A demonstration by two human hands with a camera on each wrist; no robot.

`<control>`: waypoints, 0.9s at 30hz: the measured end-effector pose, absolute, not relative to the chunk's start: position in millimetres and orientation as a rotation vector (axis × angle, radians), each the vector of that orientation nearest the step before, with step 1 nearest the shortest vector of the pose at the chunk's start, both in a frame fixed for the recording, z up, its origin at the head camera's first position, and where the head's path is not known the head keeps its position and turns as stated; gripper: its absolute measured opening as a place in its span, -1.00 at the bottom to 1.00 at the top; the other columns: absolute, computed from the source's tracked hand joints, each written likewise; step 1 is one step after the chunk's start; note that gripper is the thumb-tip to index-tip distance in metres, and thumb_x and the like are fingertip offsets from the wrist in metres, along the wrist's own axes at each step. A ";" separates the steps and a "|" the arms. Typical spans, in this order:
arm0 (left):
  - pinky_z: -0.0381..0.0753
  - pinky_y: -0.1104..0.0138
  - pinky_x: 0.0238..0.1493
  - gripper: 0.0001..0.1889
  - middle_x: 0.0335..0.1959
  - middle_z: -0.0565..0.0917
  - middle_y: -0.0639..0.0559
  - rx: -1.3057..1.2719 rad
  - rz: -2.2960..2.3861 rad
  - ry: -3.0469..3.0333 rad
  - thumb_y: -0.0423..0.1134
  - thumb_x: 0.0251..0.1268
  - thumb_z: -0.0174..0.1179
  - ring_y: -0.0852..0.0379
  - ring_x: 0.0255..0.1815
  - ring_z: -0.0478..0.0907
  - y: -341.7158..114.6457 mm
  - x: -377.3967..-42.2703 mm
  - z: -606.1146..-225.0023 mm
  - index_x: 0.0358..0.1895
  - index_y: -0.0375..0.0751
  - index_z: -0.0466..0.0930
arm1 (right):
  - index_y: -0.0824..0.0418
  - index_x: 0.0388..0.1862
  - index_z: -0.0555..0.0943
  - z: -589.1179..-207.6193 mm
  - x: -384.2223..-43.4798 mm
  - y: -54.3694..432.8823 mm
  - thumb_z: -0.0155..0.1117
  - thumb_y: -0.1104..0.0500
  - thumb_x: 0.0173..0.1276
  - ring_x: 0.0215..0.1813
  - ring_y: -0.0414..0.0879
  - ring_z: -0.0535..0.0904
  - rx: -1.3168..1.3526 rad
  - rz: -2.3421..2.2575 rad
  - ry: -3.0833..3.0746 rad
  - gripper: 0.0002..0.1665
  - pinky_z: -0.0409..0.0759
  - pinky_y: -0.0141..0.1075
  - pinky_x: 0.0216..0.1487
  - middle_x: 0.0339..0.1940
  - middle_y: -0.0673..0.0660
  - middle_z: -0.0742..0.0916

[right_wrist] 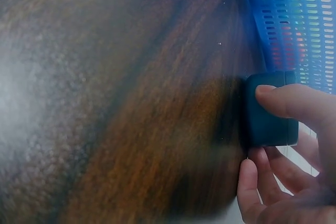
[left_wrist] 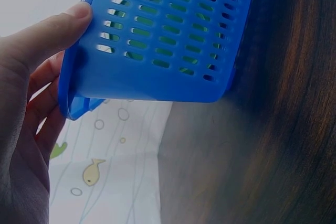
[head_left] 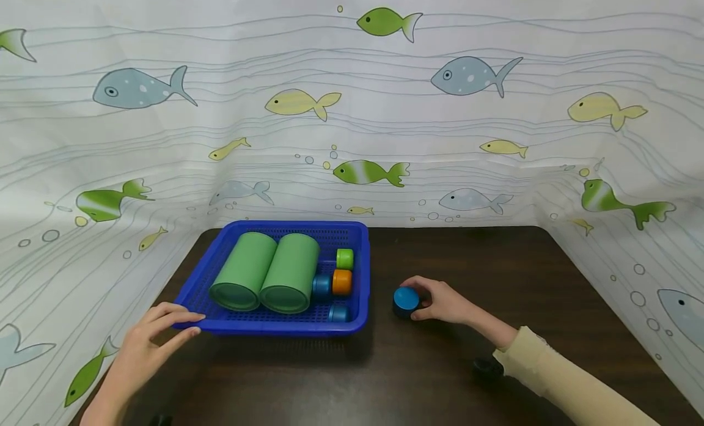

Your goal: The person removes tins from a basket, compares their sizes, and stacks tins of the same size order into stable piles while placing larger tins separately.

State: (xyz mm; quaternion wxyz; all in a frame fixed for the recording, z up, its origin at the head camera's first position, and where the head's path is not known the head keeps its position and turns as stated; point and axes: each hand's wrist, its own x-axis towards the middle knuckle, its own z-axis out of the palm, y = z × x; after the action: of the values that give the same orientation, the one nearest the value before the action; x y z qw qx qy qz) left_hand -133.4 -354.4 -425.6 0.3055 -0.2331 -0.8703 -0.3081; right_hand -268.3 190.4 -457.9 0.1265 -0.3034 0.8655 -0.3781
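Observation:
In the head view, a blue plastic basket (head_left: 275, 327) with slotted walls stands on the table's left half. My left hand (head_left: 148, 340) holds its near left corner; the left wrist view shows the thumb (left_wrist: 79, 11) on the outer wall and fingers behind the rim. To the right of the basket, my right hand (head_left: 442, 301) grips a small round jar (head_left: 406, 299) with a bright blue lid. Thumb and fingers lie on opposite sides of this jar, upright at the tabletop. Two large green cylinders (head_left: 244, 267) lie side by side in the basket.
Along the basket's right side sit a small green jar (head_left: 344, 258), an orange jar (head_left: 342, 282) and two blue jars (head_left: 338, 313). The dark wooden table (head_left: 467, 249) is bounded behind and at the sides by a fish-patterned white sheet (head_left: 385, 132).

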 end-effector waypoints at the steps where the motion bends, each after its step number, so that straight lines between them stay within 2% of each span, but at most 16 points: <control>1: 0.31 0.73 0.08 -0.56 -0.21 0.61 0.14 -0.618 -0.819 -2.302 -0.62 -0.22 0.47 0.48 -0.03 0.45 -354.2 -134.0 -425.1 -0.18 -0.15 0.77 | 0.14 0.31 0.44 -457.3 -268.8 190.7 0.49 0.13 0.21 0.17 0.11 0.55 -0.884 -1.098 2.520 -0.30 0.68 -0.20 0.06 0.22 0.24 0.62; 16: 0.30 0.73 0.08 -0.55 -0.21 0.61 0.16 -0.598 -0.809 -2.313 -0.63 -0.22 0.47 0.52 -0.03 0.45 -353.4 -132.6 -423.9 -0.18 -0.12 0.78 | 0.15 0.29 0.45 -458.8 -270.3 192.1 0.48 0.11 0.21 0.19 0.13 0.55 -0.888 -1.098 2.515 -0.32 0.67 -0.12 0.09 0.23 0.26 0.62; 27: 0.30 0.74 0.08 -0.55 -0.22 0.62 0.13 -0.588 -0.805 -2.324 -0.63 -0.24 0.47 0.50 -0.04 0.45 -351.5 -131.4 -423.0 -0.19 -0.14 0.78 | 0.15 0.27 0.46 -459.4 -271.3 192.2 0.49 0.11 0.21 0.17 0.10 0.56 -0.882 -1.089 2.526 -0.33 0.68 -0.17 0.07 0.22 0.25 0.62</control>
State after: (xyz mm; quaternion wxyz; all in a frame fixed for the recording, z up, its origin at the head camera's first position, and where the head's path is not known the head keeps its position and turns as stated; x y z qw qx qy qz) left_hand -131.4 -351.5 -423.0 0.3018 -0.2216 -0.8761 -0.3036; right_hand -271.3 192.2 -459.4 0.1264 -0.3028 0.8675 -0.3739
